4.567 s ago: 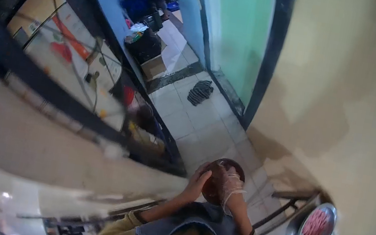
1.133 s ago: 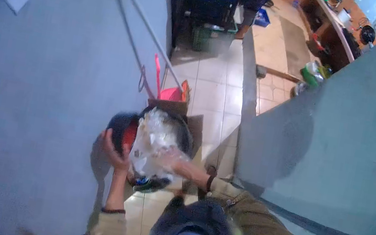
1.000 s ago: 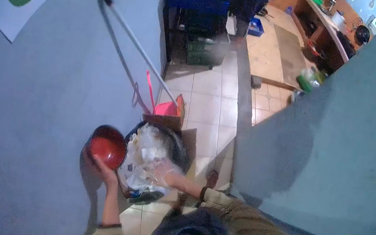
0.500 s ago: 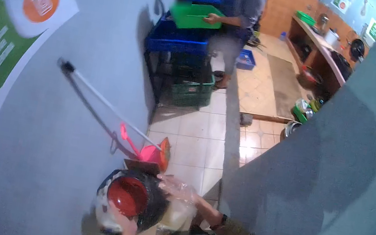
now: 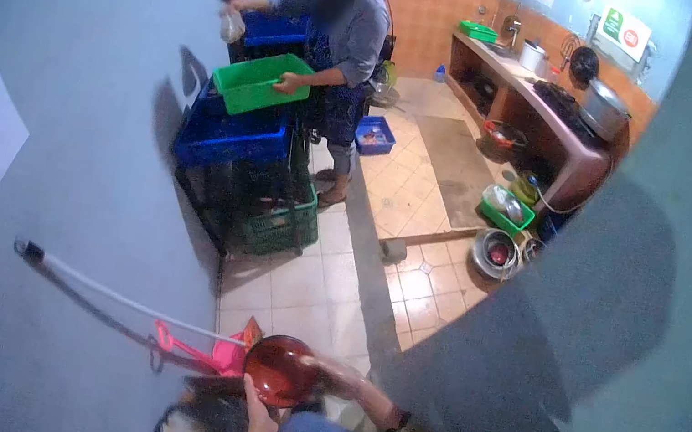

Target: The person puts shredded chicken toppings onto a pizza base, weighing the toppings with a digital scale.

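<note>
The red bowl (image 5: 282,370) sits low in front of the person, held up off the floor with its open side tipped toward the camera, just above the dark bin (image 5: 204,418) whose pale liner shows at the bottom edge. The left hand (image 5: 257,396) comes up from beneath and cups the bowl's lower rim, so the bowl lies directly above and slightly forward of that hand. The right hand (image 5: 334,374) (it seems to wear a thin clear glove) reaches in from the side and rests its fingers on the bowl's right rim, neither hand nearer than the other. A pink dustpan (image 5: 213,352) leans by the wall just left of the bowl, and farther down the tiled passage another person holds a green tub (image 5: 258,82) over blue crates (image 5: 226,132).
</note>
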`<action>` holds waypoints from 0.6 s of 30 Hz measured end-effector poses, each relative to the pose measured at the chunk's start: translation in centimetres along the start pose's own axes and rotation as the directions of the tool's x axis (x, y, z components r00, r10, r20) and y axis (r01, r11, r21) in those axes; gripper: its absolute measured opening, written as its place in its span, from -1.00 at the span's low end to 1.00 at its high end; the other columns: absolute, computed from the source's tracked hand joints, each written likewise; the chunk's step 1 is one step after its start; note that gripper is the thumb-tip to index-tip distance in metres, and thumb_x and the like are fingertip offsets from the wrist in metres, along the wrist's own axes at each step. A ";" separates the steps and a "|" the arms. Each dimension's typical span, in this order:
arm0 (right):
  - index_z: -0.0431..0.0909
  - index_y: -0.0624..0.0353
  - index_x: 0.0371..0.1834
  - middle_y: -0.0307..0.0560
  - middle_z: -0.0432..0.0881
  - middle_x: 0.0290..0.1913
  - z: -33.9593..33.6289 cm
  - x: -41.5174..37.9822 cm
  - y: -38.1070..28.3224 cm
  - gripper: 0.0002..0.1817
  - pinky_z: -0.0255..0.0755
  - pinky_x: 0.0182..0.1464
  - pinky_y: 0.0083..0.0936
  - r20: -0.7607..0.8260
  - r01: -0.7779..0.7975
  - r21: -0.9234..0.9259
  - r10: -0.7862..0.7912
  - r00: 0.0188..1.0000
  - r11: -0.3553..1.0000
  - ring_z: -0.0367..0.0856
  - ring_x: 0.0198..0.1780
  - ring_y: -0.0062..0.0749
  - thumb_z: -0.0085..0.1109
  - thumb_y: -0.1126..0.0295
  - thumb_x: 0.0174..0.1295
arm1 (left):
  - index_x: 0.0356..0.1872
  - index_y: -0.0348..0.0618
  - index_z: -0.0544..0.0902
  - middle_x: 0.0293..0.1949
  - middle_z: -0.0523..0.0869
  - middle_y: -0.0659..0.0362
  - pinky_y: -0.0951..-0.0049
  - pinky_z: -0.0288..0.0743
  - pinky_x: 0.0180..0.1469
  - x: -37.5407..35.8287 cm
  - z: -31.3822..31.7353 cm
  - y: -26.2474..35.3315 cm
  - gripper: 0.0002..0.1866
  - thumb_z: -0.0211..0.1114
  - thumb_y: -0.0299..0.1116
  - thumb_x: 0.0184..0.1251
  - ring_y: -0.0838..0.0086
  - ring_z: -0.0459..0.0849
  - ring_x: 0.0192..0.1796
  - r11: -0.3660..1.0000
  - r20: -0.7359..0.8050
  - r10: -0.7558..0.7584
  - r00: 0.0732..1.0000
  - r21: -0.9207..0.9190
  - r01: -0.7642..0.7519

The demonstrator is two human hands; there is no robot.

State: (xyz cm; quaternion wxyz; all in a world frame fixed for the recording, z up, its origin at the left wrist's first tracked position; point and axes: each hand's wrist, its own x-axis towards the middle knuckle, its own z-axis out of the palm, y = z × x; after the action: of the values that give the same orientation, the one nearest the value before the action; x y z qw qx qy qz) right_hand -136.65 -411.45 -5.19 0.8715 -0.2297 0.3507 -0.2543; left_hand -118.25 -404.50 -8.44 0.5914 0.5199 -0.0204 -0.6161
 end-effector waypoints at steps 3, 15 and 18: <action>0.46 -0.17 0.10 -0.25 0.48 -0.53 -2.5 3.4 -2.5 -0.59 0.48 -0.33 -0.48 -0.146 0.112 0.072 -0.100 0.984 0.991 0.47 -0.53 -0.51 0.16 0.05 0.19 | 0.26 0.00 0.29 -0.02 0.56 0.20 0.24 0.33 0.08 5.6 2.5 1.5 -0.31 0.04 0.25 0.25 0.45 0.51 -0.02 0.981 0.017 -0.004 1.000 0.195 0.001; 0.19 -0.03 0.31 -0.08 0.40 0.17 -24.9 11.2 -14.5 -0.28 0.58 -0.21 -0.19 -0.853 0.549 -0.089 -0.349 0.389 0.831 0.56 -0.01 -0.19 0.24 0.04 0.10 | 0.21 -0.24 0.35 0.02 0.59 0.00 0.46 0.45 -0.06 33.8 7.8 7.9 -0.49 0.07 -0.13 0.35 0.44 0.57 -0.05 0.105 0.498 -0.031 0.867 0.864 -0.493; 0.21 -0.02 0.30 -0.08 0.42 0.16 -29.7 9.2 -15.6 -0.30 0.58 -0.20 -0.19 -0.918 0.572 -0.044 -0.259 0.300 0.819 0.56 -0.01 -0.19 0.22 0.05 0.11 | 0.18 -0.27 0.38 0.05 0.58 -0.04 0.44 0.45 0.02 35.6 11.0 8.0 -0.52 0.09 -0.18 0.34 0.40 0.58 0.03 -0.105 0.537 -0.050 0.842 0.836 -0.539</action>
State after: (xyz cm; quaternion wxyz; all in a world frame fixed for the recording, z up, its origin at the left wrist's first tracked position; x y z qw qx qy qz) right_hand -156.97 -435.55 -19.95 0.4720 -0.0107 0.6423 -0.6038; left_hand -111.34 -440.09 -20.26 0.1176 0.6254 -0.6765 -0.3708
